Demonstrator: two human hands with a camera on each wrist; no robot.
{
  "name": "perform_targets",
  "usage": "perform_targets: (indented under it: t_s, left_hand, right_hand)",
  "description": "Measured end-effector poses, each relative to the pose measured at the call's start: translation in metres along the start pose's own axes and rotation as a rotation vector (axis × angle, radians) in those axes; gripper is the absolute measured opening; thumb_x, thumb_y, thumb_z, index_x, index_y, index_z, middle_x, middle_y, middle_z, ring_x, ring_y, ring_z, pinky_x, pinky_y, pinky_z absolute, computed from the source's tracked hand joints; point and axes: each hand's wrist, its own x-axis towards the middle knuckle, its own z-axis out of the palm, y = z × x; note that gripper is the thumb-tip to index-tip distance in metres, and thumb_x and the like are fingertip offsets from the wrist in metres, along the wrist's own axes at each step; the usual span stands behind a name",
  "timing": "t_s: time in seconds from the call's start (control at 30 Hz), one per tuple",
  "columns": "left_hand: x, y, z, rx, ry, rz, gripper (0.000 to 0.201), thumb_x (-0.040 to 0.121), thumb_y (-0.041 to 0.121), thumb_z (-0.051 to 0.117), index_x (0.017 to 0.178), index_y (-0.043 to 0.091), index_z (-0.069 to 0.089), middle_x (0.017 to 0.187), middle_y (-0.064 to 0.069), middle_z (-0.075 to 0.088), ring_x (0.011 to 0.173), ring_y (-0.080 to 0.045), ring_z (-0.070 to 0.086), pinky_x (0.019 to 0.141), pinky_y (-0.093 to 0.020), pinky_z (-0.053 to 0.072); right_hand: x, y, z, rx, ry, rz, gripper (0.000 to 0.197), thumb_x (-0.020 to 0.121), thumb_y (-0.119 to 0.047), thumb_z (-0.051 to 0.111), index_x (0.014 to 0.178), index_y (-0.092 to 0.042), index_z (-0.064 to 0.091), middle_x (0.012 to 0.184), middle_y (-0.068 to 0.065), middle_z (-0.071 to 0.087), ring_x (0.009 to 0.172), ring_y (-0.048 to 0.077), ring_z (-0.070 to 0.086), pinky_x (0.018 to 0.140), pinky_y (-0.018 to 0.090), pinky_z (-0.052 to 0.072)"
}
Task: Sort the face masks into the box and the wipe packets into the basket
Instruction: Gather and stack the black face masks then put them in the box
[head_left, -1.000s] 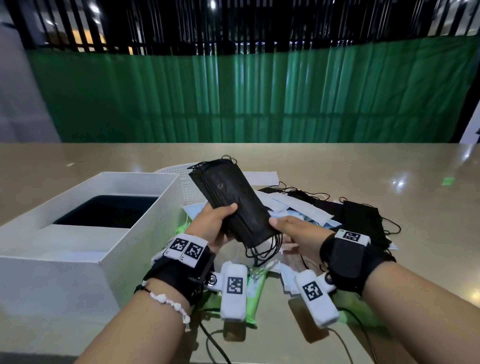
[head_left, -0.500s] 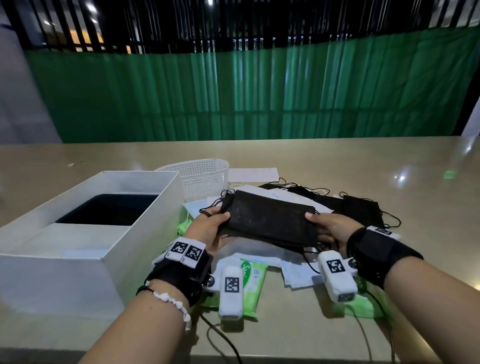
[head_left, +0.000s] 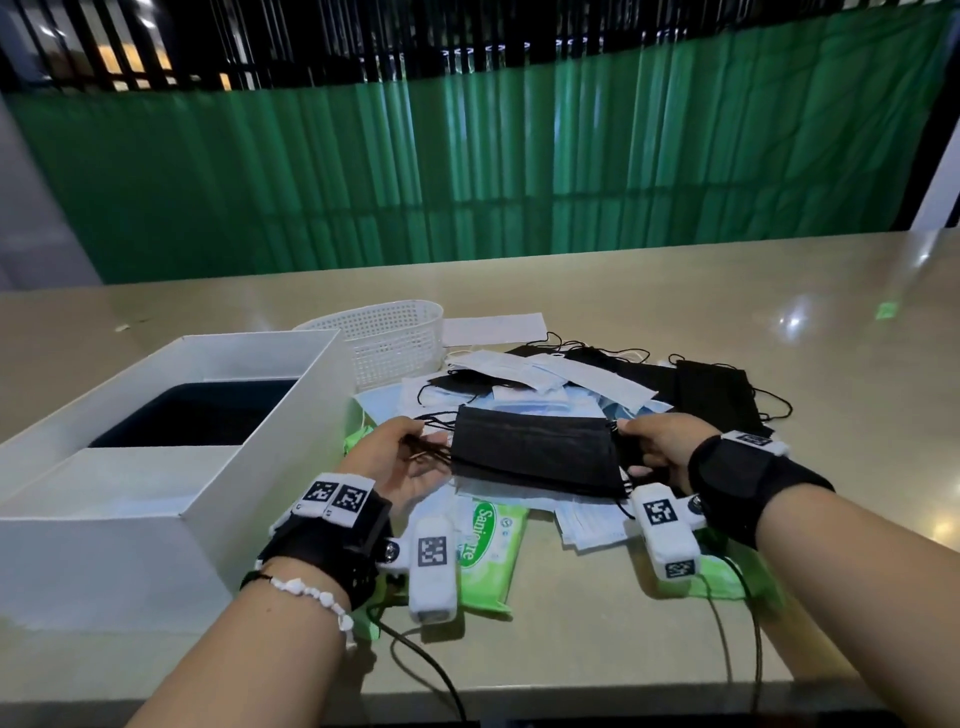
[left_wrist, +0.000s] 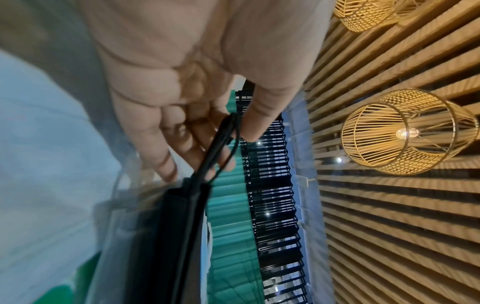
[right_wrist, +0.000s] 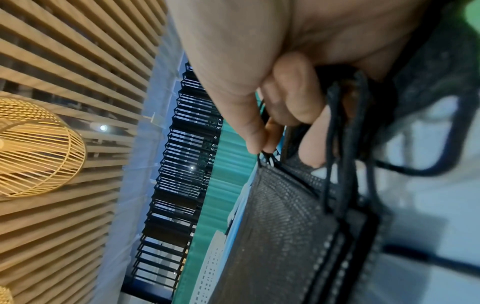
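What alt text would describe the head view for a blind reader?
Both hands, left hand and right hand, hold a stack of black face masks over a pile of masks and wipe packets, beside a white box and basket.

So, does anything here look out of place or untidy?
Yes: masks and wipe packets lie mixed in one pile on the table, ear loops tangled. The basket looks empty. Both hands hold a black mask stack.

The right hand (right_wrist: 298, 61) pinches black ear loops (right_wrist: 337, 144) of a black face mask (right_wrist: 280, 236) between thumb and fingers (right_wrist: 293, 96). A woven lamp (right_wrist: 33, 148) hangs at left beneath wooden slats (right_wrist: 64, 51).
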Motion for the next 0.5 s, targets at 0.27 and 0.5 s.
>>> perform_targets:
  t_s: [0.27,0.5]
  left_hand:
    - [-0.013,0.014,0.006,-0.080,-0.135,0.167,0.019,0.086,0.008,0.043,0.068,0.010,0.048,0.034,0.003,0.026,0.033,-0.011,0.029,0.051,-0.023,0.040]
    - [-0.044,0.052,0.027,0.070,-0.299,0.211,0.033,0.077,0.017,0.050,0.107,0.019,0.064,0.050,0.003,0.033,0.041,-0.009,0.029,0.047,-0.016,0.037]
  right_hand:
    - [0.002,0.001,-0.001,-0.111,0.067,0.006,0.023,0.089,-0.012,0.060,0.069,-0.011,0.048,0.062,0.004,0.035,0.049,0.013,0.027,0.028,0.013,0.028]
    - [-0.010,-0.015,-0.009,0.136,-0.142,-0.119,0.021,0.093,0.001,0.041,0.079,-0.014,0.046,0.041,-0.004,0.035,0.027,0.005,0.024,0.034,0.015,0.030]
